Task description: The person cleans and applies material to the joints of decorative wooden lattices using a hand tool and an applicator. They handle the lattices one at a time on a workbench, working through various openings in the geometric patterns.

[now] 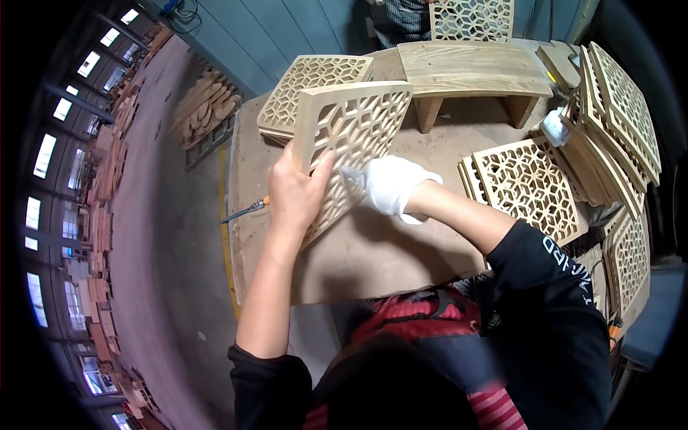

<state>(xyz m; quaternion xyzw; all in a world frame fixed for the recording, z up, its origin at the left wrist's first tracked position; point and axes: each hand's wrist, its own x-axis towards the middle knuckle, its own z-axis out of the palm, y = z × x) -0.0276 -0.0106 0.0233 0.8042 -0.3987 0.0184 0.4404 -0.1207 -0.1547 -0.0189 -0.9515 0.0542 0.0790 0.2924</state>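
Note:
A pale wooden lattice panel [356, 129] with a star-like cut-out pattern is held up on edge, tilted above the table. My bare left hand [295, 188] grips its left edge, thumb over the face and fingers behind. My right hand [393, 185] wears a white glove and is at the panel's face, its fingers drawn together toward the openings. A greyish tip shows at those fingers; whether it is glove cloth or a small held piece is too blurred to tell.
Similar panels lie behind [290, 97], to the right [527, 186] and in a leaning stack [616, 115]. A curved wooden bench [473, 68] stands on the worktable [337, 276]. An orange-tipped cable [247, 210] crosses the left edge. Another person's patterned clothing [401, 25] shows beyond.

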